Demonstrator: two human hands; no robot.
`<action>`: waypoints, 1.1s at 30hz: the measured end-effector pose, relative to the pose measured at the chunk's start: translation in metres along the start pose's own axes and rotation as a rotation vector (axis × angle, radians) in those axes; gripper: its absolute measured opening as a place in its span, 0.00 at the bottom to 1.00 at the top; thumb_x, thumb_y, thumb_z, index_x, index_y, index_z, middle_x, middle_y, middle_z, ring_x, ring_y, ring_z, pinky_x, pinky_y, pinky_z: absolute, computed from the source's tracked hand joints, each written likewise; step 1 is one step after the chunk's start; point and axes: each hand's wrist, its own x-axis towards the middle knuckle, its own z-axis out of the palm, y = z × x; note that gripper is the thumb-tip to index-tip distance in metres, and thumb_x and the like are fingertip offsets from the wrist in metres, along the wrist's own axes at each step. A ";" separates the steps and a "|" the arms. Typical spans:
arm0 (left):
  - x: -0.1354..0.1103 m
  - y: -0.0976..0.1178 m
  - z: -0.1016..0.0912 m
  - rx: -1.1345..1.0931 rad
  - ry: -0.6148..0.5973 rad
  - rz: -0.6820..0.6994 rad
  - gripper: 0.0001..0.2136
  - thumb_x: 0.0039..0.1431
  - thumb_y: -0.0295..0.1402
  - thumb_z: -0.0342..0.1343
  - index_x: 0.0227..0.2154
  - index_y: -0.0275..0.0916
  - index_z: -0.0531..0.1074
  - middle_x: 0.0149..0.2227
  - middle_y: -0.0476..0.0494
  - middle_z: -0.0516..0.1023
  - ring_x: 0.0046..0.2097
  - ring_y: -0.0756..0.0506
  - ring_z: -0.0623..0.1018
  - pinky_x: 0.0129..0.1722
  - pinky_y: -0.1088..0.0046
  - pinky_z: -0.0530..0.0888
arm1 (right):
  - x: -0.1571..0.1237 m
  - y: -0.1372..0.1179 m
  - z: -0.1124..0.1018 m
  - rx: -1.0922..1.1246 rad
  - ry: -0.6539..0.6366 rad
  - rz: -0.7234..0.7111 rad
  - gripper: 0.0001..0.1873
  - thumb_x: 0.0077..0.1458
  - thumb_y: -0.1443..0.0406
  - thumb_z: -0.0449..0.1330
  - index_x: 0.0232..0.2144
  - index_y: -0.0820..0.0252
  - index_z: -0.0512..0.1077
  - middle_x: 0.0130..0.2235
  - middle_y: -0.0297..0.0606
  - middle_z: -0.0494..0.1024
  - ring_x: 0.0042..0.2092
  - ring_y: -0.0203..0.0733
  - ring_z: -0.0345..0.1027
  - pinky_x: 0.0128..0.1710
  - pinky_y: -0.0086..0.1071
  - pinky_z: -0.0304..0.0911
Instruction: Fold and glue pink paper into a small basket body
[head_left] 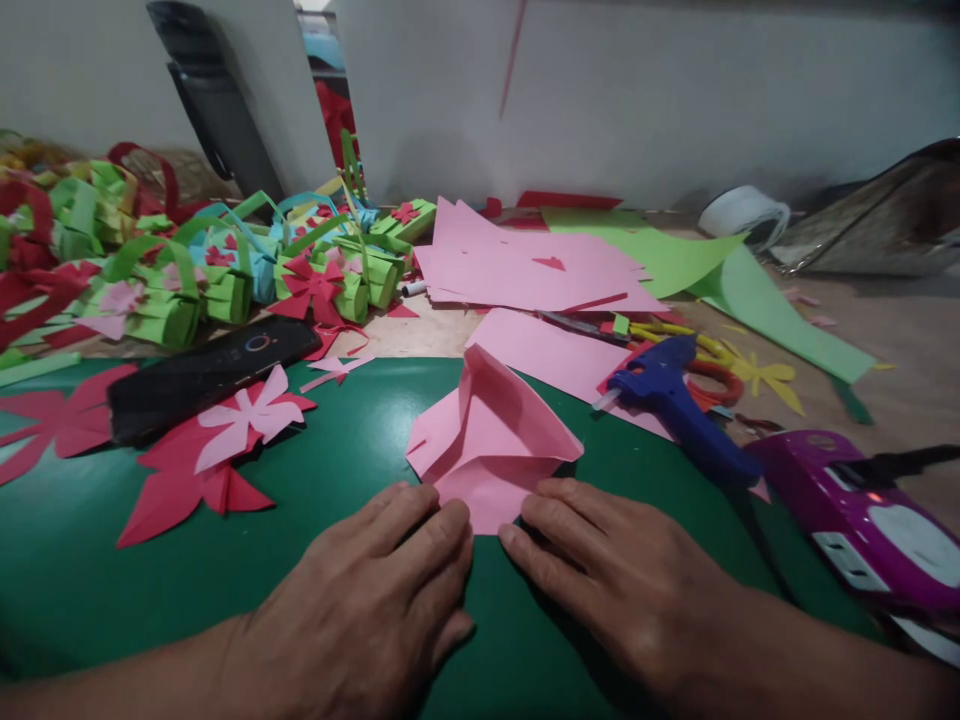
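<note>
A folded pink paper (491, 435) lies on the green mat (345, 450), its upper flaps standing up. My left hand (375, 590) lies flat on the mat with its fingertips pressed on the paper's near left corner. My right hand (600, 570) is flat too, fingers stretched out and pressing the near right edge of the same paper. Neither hand grips anything.
A blue glue gun (679, 405) and red-handled scissors (712, 380) lie right of the paper, with a purple device (855, 510) beyond. A black phone (206, 375) and red and pink paper flowers (225, 440) lie left. Green paper baskets (180, 285) and pink sheets (525, 265) fill the back.
</note>
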 end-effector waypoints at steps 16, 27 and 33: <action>-0.004 -0.002 0.000 0.033 0.001 0.022 0.14 0.65 0.35 0.43 0.43 0.33 0.70 0.42 0.39 0.74 0.43 0.41 0.71 0.41 0.64 0.73 | 0.005 -0.002 0.010 -0.033 -0.201 0.028 0.21 0.54 0.70 0.54 0.52 0.63 0.63 0.38 0.42 0.70 0.37 0.44 0.58 0.36 0.37 0.57; -0.003 -0.001 0.001 0.056 0.030 0.022 0.14 0.63 0.34 0.45 0.43 0.31 0.70 0.42 0.38 0.73 0.43 0.39 0.70 0.40 0.64 0.73 | 0.004 -0.007 0.012 0.025 -0.061 0.090 0.14 0.56 0.73 0.51 0.44 0.62 0.68 0.35 0.39 0.69 0.36 0.43 0.57 0.36 0.37 0.54; -0.005 -0.001 0.001 0.067 0.046 0.039 0.14 0.64 0.34 0.44 0.41 0.32 0.72 0.41 0.38 0.74 0.44 0.40 0.70 0.42 0.64 0.72 | 0.003 -0.006 0.012 0.043 -0.045 0.101 0.14 0.59 0.71 0.49 0.46 0.62 0.67 0.35 0.40 0.68 0.37 0.44 0.57 0.38 0.39 0.53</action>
